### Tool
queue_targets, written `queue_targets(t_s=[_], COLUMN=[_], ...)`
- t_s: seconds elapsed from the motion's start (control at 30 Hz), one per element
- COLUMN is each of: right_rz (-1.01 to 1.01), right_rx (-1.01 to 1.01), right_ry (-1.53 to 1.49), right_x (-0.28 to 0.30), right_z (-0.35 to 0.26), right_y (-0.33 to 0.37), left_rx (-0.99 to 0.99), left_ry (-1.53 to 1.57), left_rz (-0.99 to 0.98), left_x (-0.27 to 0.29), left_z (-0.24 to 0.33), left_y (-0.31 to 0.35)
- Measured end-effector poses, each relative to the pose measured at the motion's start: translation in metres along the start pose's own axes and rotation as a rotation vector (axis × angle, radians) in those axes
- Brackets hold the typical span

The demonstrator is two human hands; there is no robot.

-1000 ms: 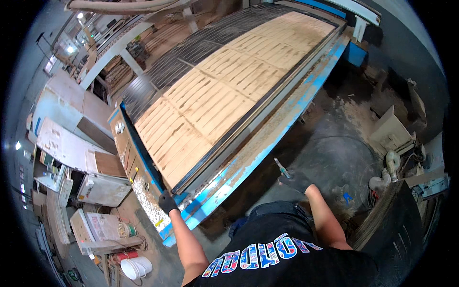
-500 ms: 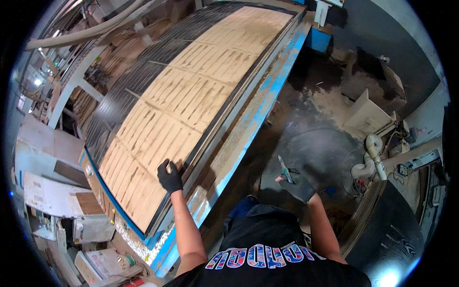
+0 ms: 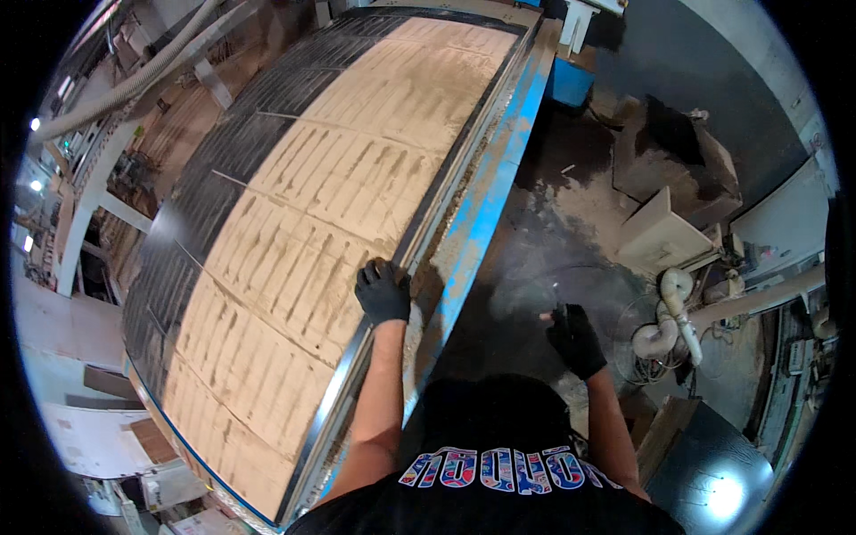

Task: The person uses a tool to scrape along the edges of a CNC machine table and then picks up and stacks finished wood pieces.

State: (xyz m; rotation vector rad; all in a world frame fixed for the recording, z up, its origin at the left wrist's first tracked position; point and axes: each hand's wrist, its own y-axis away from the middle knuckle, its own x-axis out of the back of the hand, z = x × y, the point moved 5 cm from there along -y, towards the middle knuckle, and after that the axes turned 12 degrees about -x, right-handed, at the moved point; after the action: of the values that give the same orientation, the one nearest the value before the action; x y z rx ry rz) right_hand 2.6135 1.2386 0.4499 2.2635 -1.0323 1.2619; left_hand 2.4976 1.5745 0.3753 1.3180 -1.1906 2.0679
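My left hand (image 3: 383, 292), in a black glove, is at the right edge of a long tan grooved panel (image 3: 294, 259). Its fingers are bent and slightly apart, with nothing visible in them. They appear to rest where the tan surface meets the dark edge strip (image 3: 318, 426). To the right, over the floor, my right hand (image 3: 575, 341) wears a black glove with a bare fingertip showing. It is closed on a slim knife-like tool (image 3: 557, 292), whose pale tip points away from me; blur and the glove hide most of it.
Black grooved sheeting (image 3: 192, 209) lies along the panel's left side. A blue-painted beam (image 3: 486, 214) runs along the bed's right. Beyond the floor stand a dusty box (image 3: 687, 169), a pale board (image 3: 664, 236) and a flexible hose (image 3: 673, 312). A dark sheet (image 3: 713, 455) is at lower right.
My view has shifted farther along the bed. My left hand has moved forward along the panel edge. My right hand, still gripping the tool, has turned so that less of it shows.
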Motion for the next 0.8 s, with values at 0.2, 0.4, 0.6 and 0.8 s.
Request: queue_targets(t_s=[0.2, 0.4, 0.6, 0.8], right_rz=[-0.064, 0.100, -0.176, -0.217], right_rx=[-0.069, 0.209, 0.405, 0.603], right_ry=[-0.515, -0.624, -0.929, -0.934], right_x=[-0.007, -0.048, -0.124, -0.178], right_z=[-0.003, -0.022, -0.078, -0.076], right_y=[-0.139, -0.318, -0.429, -0.425], left_rx=[-0.008, 0.298, 0.332, 0.387], left_ry=[0.034, 0.141, -0.052, -0.213], left_rz=[0.029, -0.160, -0.262, -0.358], left_x=[0.001, 0.013, 0.011, 0.030], left_z=[-0.002, 0.003, 0.029, 0.084], left_y=[-0.021, -0.035, -0.010, -0.035])
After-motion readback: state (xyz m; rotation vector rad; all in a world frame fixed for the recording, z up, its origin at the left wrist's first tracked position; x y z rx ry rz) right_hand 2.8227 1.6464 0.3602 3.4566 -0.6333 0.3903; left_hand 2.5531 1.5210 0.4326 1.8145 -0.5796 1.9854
